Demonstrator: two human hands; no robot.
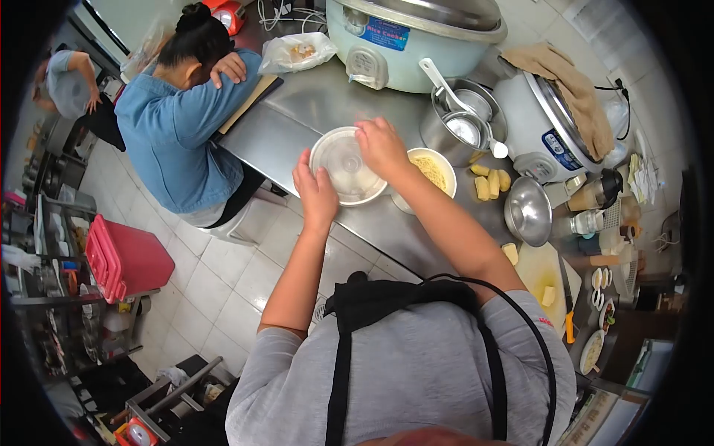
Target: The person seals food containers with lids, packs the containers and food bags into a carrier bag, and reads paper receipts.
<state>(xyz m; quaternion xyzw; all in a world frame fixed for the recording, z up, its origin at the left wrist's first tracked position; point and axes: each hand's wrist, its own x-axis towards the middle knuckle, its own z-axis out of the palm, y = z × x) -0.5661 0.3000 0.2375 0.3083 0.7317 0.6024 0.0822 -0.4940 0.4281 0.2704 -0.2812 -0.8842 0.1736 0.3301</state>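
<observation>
The translucent lidded tub sits at the near edge of the bench, probably light, with a thin, flexible lid best held by its rim. The left hand touches that rim, fingers parted; the right hand bends over the opposite side, its grip unclear. The large cooker's blue label reads "Rice Cooker".

Over there, both forearms stretch out ahead, left hand and right hand turned inward, fingers bent.
</observation>
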